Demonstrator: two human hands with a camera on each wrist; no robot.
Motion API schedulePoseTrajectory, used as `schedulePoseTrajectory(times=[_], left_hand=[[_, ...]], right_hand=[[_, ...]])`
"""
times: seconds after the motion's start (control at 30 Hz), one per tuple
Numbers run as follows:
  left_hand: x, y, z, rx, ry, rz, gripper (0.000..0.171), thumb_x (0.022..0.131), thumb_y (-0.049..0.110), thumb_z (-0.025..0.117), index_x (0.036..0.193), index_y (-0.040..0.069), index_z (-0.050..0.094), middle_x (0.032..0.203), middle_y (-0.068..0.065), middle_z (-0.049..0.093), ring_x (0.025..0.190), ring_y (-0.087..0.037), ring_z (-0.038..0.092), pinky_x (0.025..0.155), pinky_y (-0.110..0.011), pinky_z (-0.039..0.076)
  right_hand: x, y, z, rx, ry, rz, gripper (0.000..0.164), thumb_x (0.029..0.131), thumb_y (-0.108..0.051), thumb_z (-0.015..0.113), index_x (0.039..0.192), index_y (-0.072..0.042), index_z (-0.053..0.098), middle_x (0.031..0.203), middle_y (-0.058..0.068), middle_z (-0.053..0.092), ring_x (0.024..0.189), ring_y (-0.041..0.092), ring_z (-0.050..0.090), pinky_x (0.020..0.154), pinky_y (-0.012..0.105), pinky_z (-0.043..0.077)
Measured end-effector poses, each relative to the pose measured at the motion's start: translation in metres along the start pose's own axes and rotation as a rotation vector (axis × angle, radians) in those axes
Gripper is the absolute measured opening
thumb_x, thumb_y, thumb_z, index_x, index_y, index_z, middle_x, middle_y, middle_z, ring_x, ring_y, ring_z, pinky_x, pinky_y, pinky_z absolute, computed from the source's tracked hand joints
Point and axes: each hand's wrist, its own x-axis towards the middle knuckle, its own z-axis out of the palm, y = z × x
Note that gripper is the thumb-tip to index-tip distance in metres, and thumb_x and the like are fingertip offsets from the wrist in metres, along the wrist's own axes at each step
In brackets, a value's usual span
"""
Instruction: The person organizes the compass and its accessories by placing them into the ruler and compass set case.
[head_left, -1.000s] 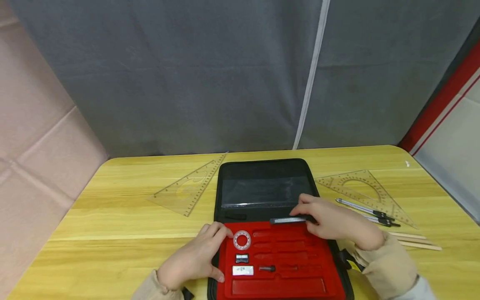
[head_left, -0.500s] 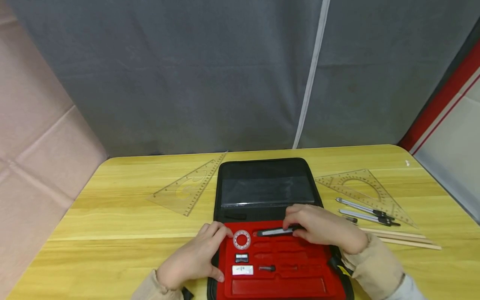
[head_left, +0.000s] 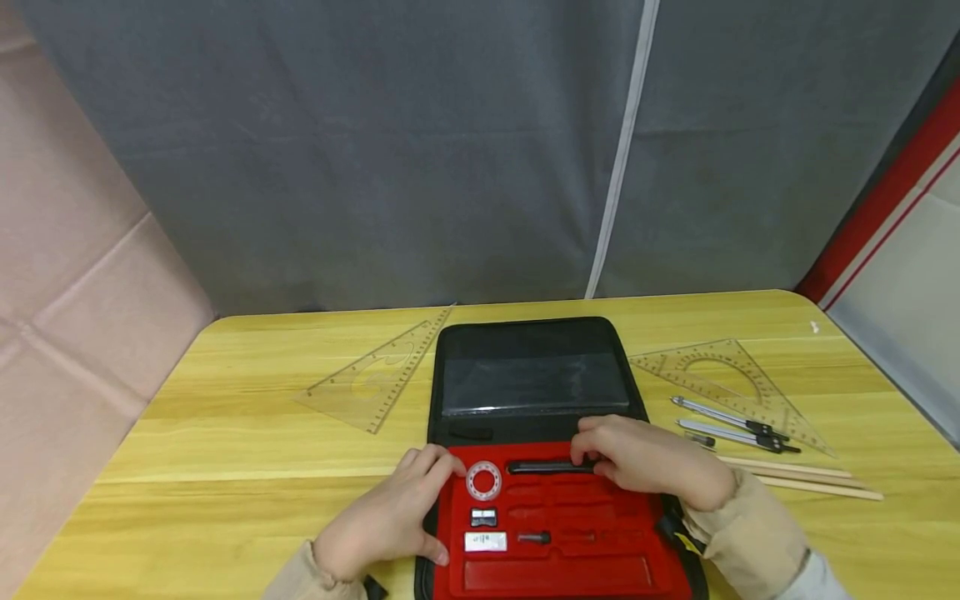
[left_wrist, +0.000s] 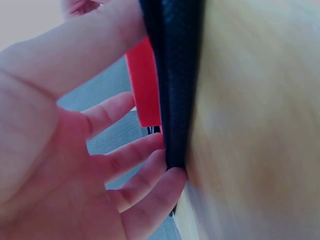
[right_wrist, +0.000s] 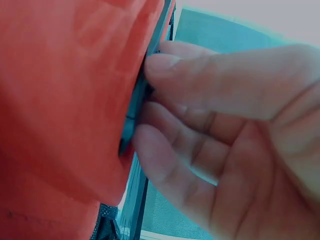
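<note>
An open black zip case (head_left: 534,342) lies on the table, with a red moulded tray (head_left: 558,575) in its near half. My right hand (head_left: 637,454) is over the tray's upper right, pinching the right end of a slim black tool (head_left: 547,467). That tool lies in the top slot; its exact kind is not clear. In the right wrist view, my thumb and fingertips meet its dark edge (right_wrist: 131,117). My left hand (head_left: 397,510) rests along the case's left edge, its fingers fairly straight in the left wrist view and touching the black rim (left_wrist: 177,90).
The tray holds a white ring (head_left: 483,481), a pencil sharpener (head_left: 483,517), a white eraser (head_left: 485,542) and a small black piece (head_left: 535,537). Clear set squares (head_left: 375,387) (head_left: 720,379) lie on both sides. Compasses (head_left: 731,435) and wooden pencils (head_left: 817,485) are at right.
My right hand has moved left and down, bringing the black tool into the tray's top slot. The tool has turned, so its silver strip no longer shows. My left hand has stayed put.
</note>
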Motion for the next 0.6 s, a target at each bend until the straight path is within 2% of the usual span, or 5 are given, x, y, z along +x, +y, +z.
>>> schedulePoseTrajectory(times=[0.17,0.33,0.5,0.6], left_hand=[[0.0,0.0,0.0,-0.006,-0.002,-0.012,0.072,0.053,0.03,0.082,0.113,0.019,0.043,0.112,0.001,0.042,0.104,-0.018,0.035,0.087,-0.037,0.048],[0.0,0.0,0.001,-0.012,-0.006,-0.015,0.071,0.054,0.03,0.082,0.112,0.02,0.043,0.112,0.002,0.042,0.103,-0.018,0.035,0.086,-0.036,0.049],[0.0,0.0,0.001,-0.013,0.0,-0.007,0.07,0.054,0.03,0.082,0.112,0.019,0.043,0.111,0.002,0.042,0.103,-0.018,0.035,0.085,-0.035,0.049],[0.0,0.0,0.0,-0.011,0.006,-0.004,0.071,0.054,0.03,0.082,0.112,0.019,0.043,0.111,0.001,0.042,0.103,-0.018,0.035,0.084,-0.035,0.05]], right_hand=[[0.0,0.002,0.001,-0.007,0.011,-0.008,0.021,0.071,0.005,0.062,0.076,-0.016,0.061,0.069,-0.003,0.05,0.059,0.005,0.043,0.053,0.021,0.045],[-0.001,0.002,-0.001,-0.012,0.006,-0.046,0.022,0.073,0.004,0.061,0.083,-0.014,0.069,0.071,-0.004,0.051,0.064,0.004,0.047,0.055,0.019,0.046],[-0.006,-0.004,-0.003,-0.07,-0.046,-0.014,0.025,0.078,-0.003,0.06,0.096,-0.017,0.071,0.069,-0.007,0.042,0.057,0.003,0.039,0.046,0.017,0.032],[-0.006,-0.01,-0.002,-0.11,-0.053,0.021,0.021,0.08,-0.007,0.06,0.093,-0.018,0.071,0.068,-0.007,0.036,0.053,0.005,0.035,0.045,0.017,0.026]])
